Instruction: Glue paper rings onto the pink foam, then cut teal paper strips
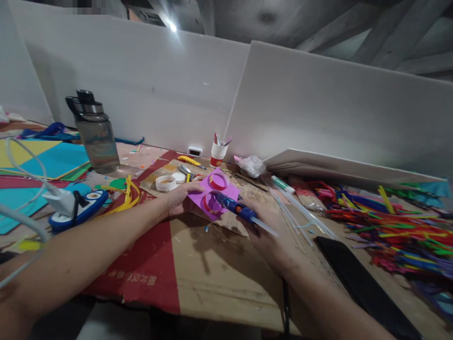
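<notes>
My left hand (pixel 181 198) grips the left edge of a purple paper sheet (pixel 201 200), lifted above the cardboard. Two red paper-cup rings (pixel 218 181) stand on the sheet, one farther off and one nearer. In my right hand (pixel 260 219) is a blue hot glue gun (pixel 235 206), fingers wrapped around its handle. A clear glue stick (pixel 266 227) juts from its rear. Its nozzle points at the nearer ring; whether it touches is too small to tell. White cup rings (pixel 166 182) lie on the cardboard beyond my left hand.
A water bottle (pixel 96 132) stands back left, near a power strip (pixel 78 211). Behind the sheet are a paper cup of pens (pixel 218 153) and a yellow utility knife (pixel 191 161). A black phone (pixel 364 288), spare glue sticks (pixel 304 215) and colourful pipe cleaners (pixel 399 226) lie at right.
</notes>
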The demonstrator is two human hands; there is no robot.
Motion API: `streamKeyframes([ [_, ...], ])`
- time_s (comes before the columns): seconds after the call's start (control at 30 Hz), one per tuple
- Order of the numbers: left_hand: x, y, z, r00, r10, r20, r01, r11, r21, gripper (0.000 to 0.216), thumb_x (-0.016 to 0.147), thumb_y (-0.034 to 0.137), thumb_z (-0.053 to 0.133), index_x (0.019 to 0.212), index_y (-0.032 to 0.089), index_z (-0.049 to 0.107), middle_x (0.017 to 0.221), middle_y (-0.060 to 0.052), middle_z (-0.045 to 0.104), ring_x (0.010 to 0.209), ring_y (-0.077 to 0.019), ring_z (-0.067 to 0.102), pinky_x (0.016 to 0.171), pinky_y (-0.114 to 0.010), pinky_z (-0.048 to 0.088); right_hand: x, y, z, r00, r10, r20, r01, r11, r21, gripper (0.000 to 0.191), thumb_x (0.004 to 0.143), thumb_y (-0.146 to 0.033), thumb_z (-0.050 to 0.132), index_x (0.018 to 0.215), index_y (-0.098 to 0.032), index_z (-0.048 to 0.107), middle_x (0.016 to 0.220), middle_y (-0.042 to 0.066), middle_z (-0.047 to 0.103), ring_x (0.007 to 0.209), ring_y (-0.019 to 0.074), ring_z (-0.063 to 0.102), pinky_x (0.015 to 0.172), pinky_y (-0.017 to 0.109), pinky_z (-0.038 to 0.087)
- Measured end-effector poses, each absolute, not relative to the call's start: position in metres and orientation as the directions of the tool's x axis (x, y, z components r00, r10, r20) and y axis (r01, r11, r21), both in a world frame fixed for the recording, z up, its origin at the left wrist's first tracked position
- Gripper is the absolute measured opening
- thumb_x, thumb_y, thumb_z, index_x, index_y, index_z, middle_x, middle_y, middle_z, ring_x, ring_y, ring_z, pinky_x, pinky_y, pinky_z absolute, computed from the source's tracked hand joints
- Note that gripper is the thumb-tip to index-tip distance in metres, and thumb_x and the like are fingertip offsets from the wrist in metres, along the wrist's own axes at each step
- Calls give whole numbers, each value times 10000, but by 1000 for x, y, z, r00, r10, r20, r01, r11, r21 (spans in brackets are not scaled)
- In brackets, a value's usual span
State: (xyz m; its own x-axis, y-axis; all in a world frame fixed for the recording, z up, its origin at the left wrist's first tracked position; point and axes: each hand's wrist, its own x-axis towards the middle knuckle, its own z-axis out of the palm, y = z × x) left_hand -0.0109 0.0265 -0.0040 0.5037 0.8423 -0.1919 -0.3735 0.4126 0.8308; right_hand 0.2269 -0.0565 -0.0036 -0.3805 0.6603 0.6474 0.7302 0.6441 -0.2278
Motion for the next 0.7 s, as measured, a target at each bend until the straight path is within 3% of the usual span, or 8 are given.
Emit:
streamKeyframes([
  [0.1,-10,28,-1,434,854,-287,-343,451,824,302,699,119,582,993,51,605,821,-135,688,688,-207,662,704,-355,556,227,-60,3,-458,649,607,720,671,-174,375,825,-182,523,1200,-184,517,1031,108,671,898,241,649,741,349,504],
  [0.3,-6,26,2,517,848,-113,-404,358,842,554,584,-31,534,1109,140,576,801,-59,691,603,-155,642,645,-303,551,227,-62,8,-529,624,575,720,688,-84,350,856,-197,456,1194,-150,532,1063,162,654,961,268,634,787,387,502],
  [0.4,-10,26,-1,538,815,-218,-357,454,816,401,609,16,539,998,87,606,730,-88,685,596,-178,646,620,-312,553,228,-61,8,-562,552,616,691,722,-16,364,865,-194,444,1219,-143,509,1061,169,654,959,266,636,783,384,506],
  [0.53,-15,27,-3,637,714,-290,-253,549,796,314,686,134,552,983,59,619,836,-157,700,729,-244,677,680,-378,561,228,-62,13,-641,495,587,652,754,77,411,847,-206,489,1251,-129,492,1093,190,644,983,286,629,780,404,511],
  [0.6,-13,26,-1,641,709,-296,-255,560,788,312,677,118,554,977,59,619,845,-158,699,753,-243,678,710,-377,560,228,-63,14,-652,504,566,652,754,80,428,836,-212,513,1255,-130,491,1110,191,638,986,292,626,787,415,508],
  [0.7,-5,23,3,516,818,-256,-360,478,801,314,621,14,545,919,89,608,744,-96,689,631,-187,661,649,-320,562,227,-61,9,-595,539,597,674,738,5,377,849,-198,489,1223,-155,512,1095,171,649,972,275,631,782,407,509],
])
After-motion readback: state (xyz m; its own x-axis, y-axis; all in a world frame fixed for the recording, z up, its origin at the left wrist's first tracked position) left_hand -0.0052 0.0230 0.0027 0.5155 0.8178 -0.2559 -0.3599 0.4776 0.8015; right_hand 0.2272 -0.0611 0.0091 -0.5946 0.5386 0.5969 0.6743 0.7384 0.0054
